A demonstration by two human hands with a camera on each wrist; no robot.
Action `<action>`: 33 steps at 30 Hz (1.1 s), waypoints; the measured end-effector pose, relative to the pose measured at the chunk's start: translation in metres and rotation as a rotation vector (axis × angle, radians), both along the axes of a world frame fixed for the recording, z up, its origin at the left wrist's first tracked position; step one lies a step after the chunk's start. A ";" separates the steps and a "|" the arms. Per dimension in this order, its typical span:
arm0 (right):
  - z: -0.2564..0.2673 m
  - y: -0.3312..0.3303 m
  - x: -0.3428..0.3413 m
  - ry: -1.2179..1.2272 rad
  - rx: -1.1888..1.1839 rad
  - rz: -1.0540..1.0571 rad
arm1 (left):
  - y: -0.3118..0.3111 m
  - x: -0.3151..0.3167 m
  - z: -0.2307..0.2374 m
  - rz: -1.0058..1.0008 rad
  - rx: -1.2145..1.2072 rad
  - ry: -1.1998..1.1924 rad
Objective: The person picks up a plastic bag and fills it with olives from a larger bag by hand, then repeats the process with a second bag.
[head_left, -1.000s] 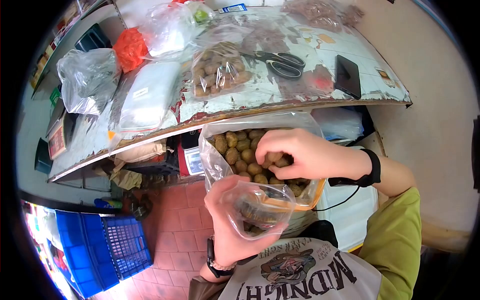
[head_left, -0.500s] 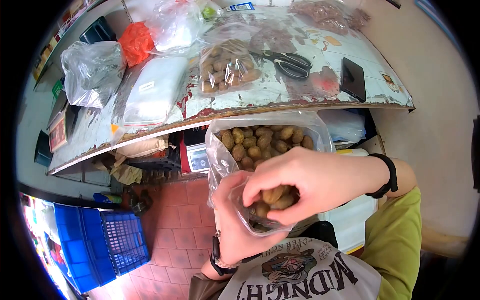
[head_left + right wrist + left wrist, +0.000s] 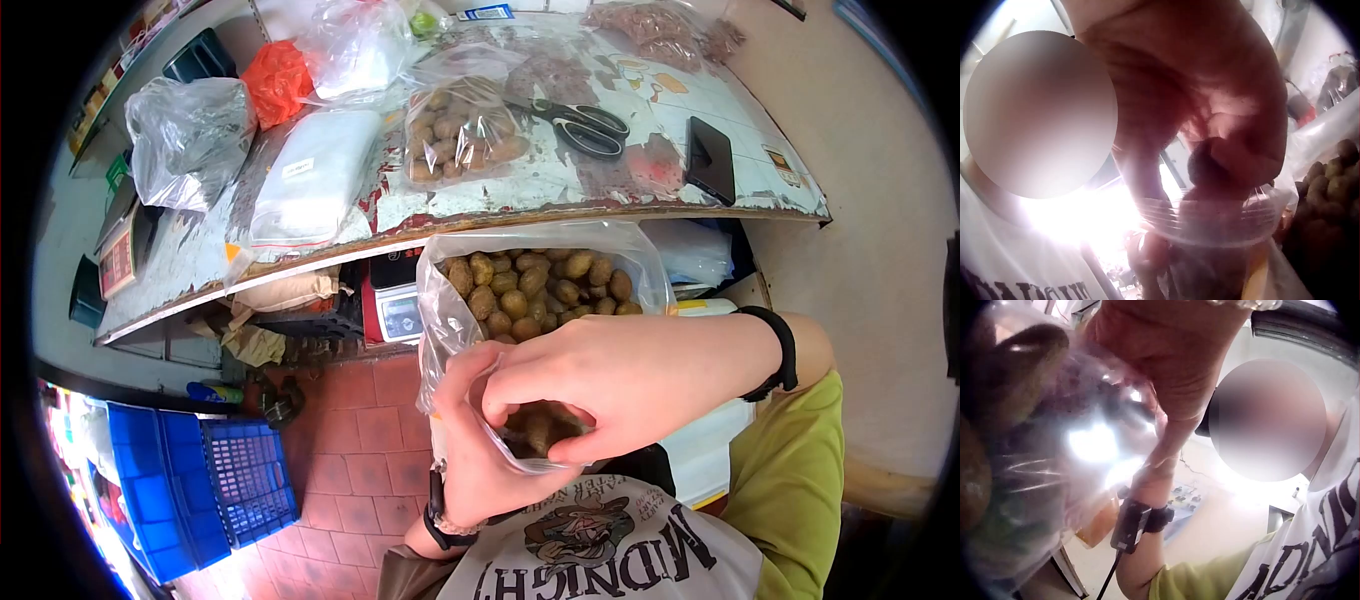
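My left hand [image 3: 470, 480] grips a small clear plastic bag [image 3: 523, 462] and holds its mouth up. Over that mouth is my right hand [image 3: 635, 375], its curled fingers and thumb reaching inside the rim. Brown oval fruits [image 3: 540, 432] show between them in the head view. From the right wrist, one dark fruit [image 3: 1205, 164] appears against the curled fingers, above the bag's ribbed rim [image 3: 1216, 234]. Just beyond both hands stands a large open clear bag [image 3: 440, 345] full of the same fruits [image 3: 515, 300], its near part hidden by the right hand.
On the worn table [image 3: 600, 190] lie a filled bag of fruits [image 3: 465, 135], scissors [image 3: 585, 130], a phone [image 3: 710, 160] and a stack of flat clear bags [image 3: 315, 175]. Blue crates [image 3: 165, 480] stand on the floor at left. A scale [image 3: 400, 310] sits under the table edge.
My right hand took fruits from the large bag and carried them toward me to the small bag's mouth. Its fingers have since sunk lower into it. The left hand keeps holding the small bag.
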State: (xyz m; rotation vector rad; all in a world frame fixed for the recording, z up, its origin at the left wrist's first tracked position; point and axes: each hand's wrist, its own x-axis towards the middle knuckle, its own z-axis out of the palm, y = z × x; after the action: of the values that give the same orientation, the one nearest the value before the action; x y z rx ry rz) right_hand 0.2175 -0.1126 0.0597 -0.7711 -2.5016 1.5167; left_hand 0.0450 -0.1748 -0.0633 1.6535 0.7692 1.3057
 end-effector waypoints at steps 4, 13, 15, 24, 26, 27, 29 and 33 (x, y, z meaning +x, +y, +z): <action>-0.007 0.000 0.004 0.055 -0.015 0.052 | 0.001 -0.001 -0.002 -0.014 0.009 -0.012; 0.018 -0.004 0.014 0.226 -0.029 -0.074 | -0.001 0.002 -0.004 0.035 -0.007 -0.094; 0.021 0.004 0.023 0.099 0.001 -0.269 | 0.001 -0.001 0.001 -0.007 0.076 -0.022; -0.039 0.027 0.013 -0.194 0.671 -0.118 | 0.006 -0.008 0.006 -0.124 0.115 -0.044; -0.042 0.029 0.005 -0.211 0.800 -0.122 | 0.004 -0.006 0.005 -0.117 0.105 -0.057; -0.044 0.032 0.004 -0.208 0.800 -0.125 | 0.003 -0.005 0.004 -0.108 0.106 -0.061; -0.048 0.046 0.005 -0.179 0.836 -0.014 | 0.002 -0.005 0.003 -0.097 0.107 -0.065; -0.053 0.066 0.001 -0.166 0.847 0.084 | 0.002 -0.005 0.005 -0.088 0.106 -0.040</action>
State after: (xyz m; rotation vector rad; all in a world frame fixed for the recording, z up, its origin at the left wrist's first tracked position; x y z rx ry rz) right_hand 0.2187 -0.0462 0.0066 -0.6432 -2.9164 0.2931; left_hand 0.0401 -0.1731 -0.0580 1.7198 0.6058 1.3327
